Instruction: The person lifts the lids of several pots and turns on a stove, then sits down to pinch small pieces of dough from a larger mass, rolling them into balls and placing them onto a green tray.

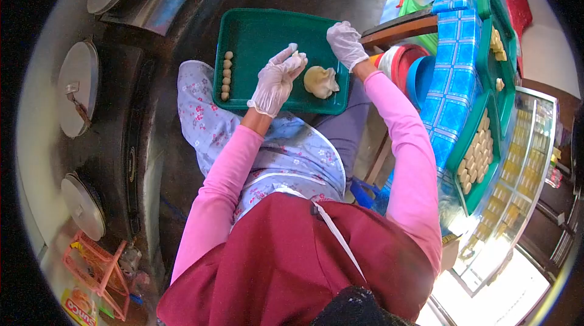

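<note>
A green tray [261,28] rests across my lap. Along its left side runs a row of several small dough balls [227,73], and a larger lump of dough [320,81] lies near its right front corner. Over the tray's middle is my left hand [275,81], in a thin white glove, its fingers closed around what looks like a small pale piece of dough [298,57]. My right hand [347,45], gloved too, is above the tray's right rim with fingers curled together. Whatever it may hold is hidden by the fingers.
To the right stands a table with a blue checked cloth [453,58]. On it, another green tray [468,143] carries many round dough pieces [476,154]. Blue and red tubs [420,76] sit below. Round metal lids [78,89] and an orange basket [100,268] are at left.
</note>
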A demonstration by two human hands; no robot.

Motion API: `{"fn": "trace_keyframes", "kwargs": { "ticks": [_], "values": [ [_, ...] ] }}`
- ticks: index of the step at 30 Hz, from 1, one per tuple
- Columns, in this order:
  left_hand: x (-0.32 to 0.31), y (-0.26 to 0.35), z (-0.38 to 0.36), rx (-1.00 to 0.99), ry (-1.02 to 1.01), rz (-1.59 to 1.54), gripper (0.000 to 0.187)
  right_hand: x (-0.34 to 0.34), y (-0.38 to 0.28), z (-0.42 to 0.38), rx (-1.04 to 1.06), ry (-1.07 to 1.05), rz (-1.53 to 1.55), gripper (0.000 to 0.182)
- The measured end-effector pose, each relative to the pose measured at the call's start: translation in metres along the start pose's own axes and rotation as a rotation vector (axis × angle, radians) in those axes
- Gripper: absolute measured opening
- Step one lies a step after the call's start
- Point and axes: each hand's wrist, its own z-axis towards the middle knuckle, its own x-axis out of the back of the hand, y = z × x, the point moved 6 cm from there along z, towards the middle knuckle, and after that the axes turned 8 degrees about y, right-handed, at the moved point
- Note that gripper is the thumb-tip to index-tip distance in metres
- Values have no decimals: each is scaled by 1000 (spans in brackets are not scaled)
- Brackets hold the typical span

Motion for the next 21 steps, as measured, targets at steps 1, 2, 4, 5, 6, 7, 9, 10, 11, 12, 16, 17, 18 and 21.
{"fn": "trace_keyframes", "kwargs": {
  "ticks": [1, 2, 4, 5, 6, 7, 9, 10, 11, 12, 16, 17, 18, 21],
  "values": [
    [3, 0, 1, 17, 11, 43, 33, 1, -1, 2, 3, -15, -1, 7],
    [6, 1, 2, 33, 21, 84, 34, -1, 0, 1, 5, -27, 139, 8],
    [11, 0, 8, 30, 43, 147, 34, -11, 1, -4, 14, -51, 417, 9],
    [15, 0, 10, 14, 57, 173, 35, -15, 3, -9, -39, -32, 462, 10],
    [18, 0, 12, -4, 73, 200, 35, -9, 3, -10, -92, -14, 508, 10],
    [21, 1, 16, -35, 104, 216, 35, -4, 5, -8, -142, 6, 555, 11],
    [26, -1, 21, -89, 172, 250, 34, 11, 12, -25, -612, -71, 1308, 9],
    [25, -1, 21, -100, 170, 274, 34, 23, -1, -32, -915, -204, 1664, 8],
    [22, -1, 21, -110, 166, 301, 33, 31, -21, -43, -1234, -347, 2004, 8],
    [20, -1, 21, -118, 159, 328, 32, 41, -33, -46, -1153, -232, 2153, 8],
    [19, -7, 26, -130, 164, 356, 31, 41, -64, -65, -1356, 2, 2320, 16],
    [19, -7, 26, -125, 126, 388, 30, 41, -67, -70, -1400, 64, 2226, 18],
    [15, -6, 24, -121, 87, 420, 30, 44, -67, -71, -1403, 105, 2076, 16],
    [9, -9, 19, -93, 33, 424, 29, 68, -55, -67, -1065, 275, 1599, 16]
  ]
}}
